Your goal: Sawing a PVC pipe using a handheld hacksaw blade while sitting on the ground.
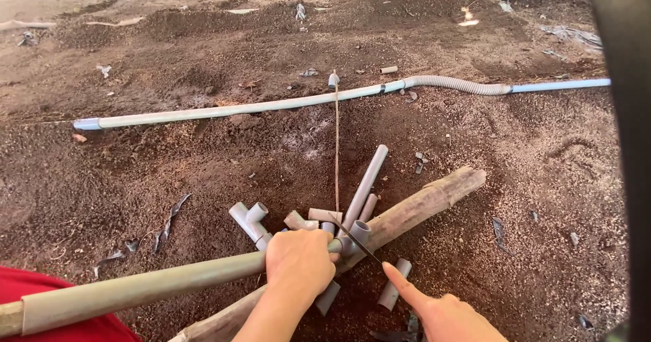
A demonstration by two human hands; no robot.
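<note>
Left hand (298, 264) grips a long grey plastic pipe (135, 291) at lower centre.
Right hand (441, 311), forefinger out, holds a thin dark blade (356, 242); its other fingers are cut off below.

My left hand (298, 264) is closed in a fist, the knuckles up and the back of the hand toward me. Its bare forearm goes down to the bottom edge. My right hand (444, 311) is lower, near the bottom edge, with the index finger stretched straight up and left. I cannot see its other fingers clearly.
</note>
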